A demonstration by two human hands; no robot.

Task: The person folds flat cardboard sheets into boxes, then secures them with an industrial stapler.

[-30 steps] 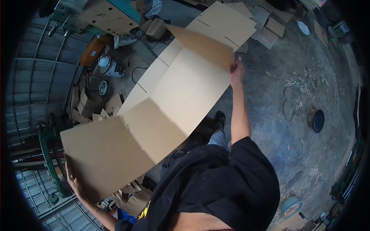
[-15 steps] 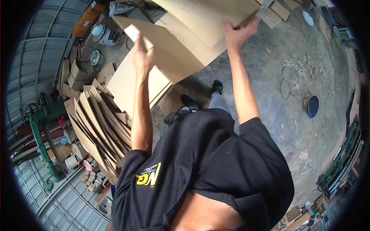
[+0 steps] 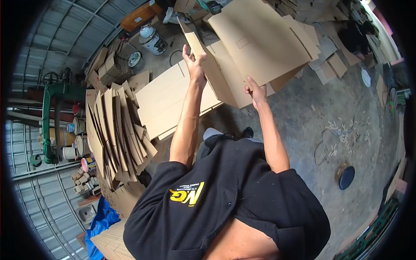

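Observation:
A large brown cardboard box (image 3: 264, 41), partly unfolded with its panels at angles, stands in front of me. My left hand (image 3: 196, 68) is closed round the top edge of its upright left panel, thumb and fingers on either side. My right hand (image 3: 256, 92) pinches the near lower edge of the broad right-hand panel. Beneath and left of the box lies a flat stack of cardboard (image 3: 167, 97), close to my left forearm. The far side of the box is out of sight behind its panels.
Many folded cardboard sheets (image 3: 117, 130) lean at my left, near a green metal machine (image 3: 48, 117). A white bucket (image 3: 151, 41) stands beyond. On the concrete floor at right are a dark round stool (image 3: 346, 177) and scattered scraps (image 3: 344, 134). Part of a person (image 3: 353, 37) shows far right.
The broad right panel has swung lower and nearer. My right hand has come down and inward from its far right edge to its near edge. The view has turned leftward; my left hand keeps its hold.

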